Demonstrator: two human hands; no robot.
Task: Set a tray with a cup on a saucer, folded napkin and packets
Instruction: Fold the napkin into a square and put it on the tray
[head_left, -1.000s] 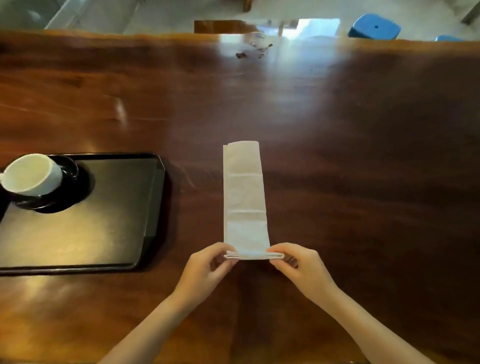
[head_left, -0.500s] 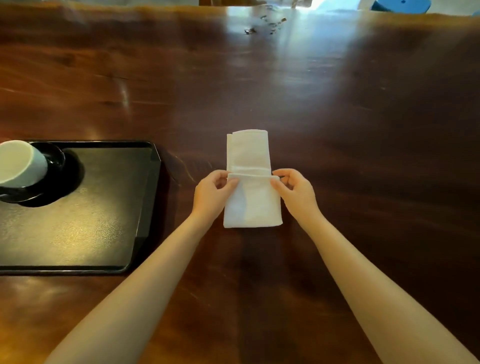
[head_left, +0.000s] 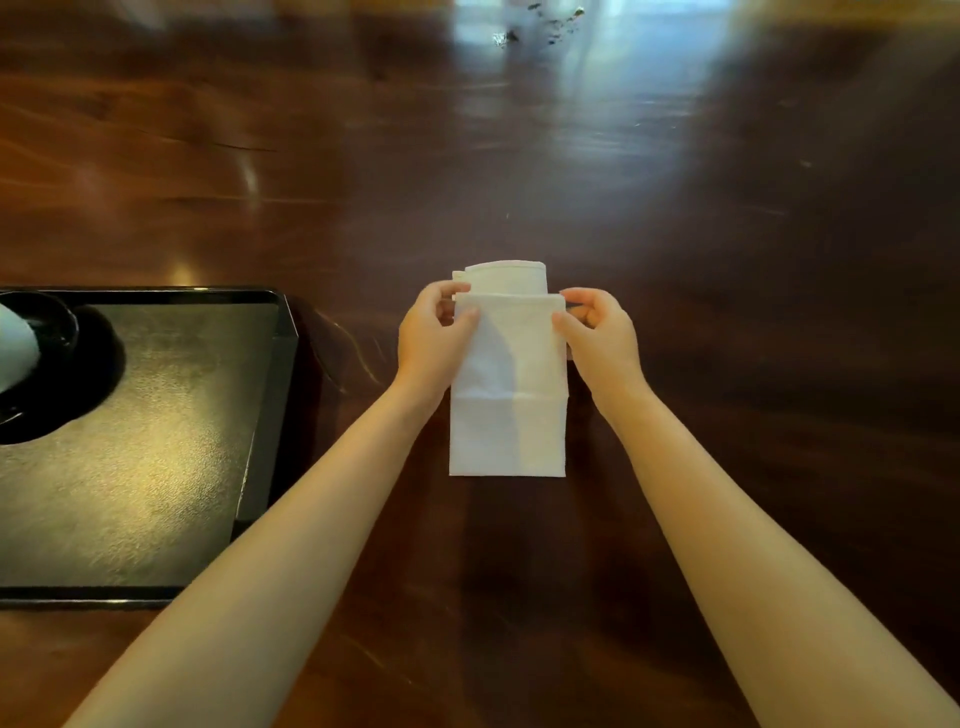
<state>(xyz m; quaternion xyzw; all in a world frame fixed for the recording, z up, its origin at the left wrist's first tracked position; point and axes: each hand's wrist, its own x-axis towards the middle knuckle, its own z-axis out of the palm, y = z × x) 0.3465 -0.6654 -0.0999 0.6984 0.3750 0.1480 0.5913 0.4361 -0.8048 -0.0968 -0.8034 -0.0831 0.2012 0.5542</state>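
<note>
Dark wooden table (head_left: 675, 260), both forearms outstretched, left hand (head_left: 434, 338) and right hand (head_left: 597, 335) pinching folded white napkin (head_left: 506, 415) corners

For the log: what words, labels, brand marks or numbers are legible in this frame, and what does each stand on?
None can be read.
The napkin, the black tray, the visible part of the white cup and the wooden table show no print.
The small dark bits at the table's far edge are too blurred to tell.

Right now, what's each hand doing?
Left hand: pinching the napkin's folded-over edge.
Right hand: pinching the same edge, opposite corner.
</note>
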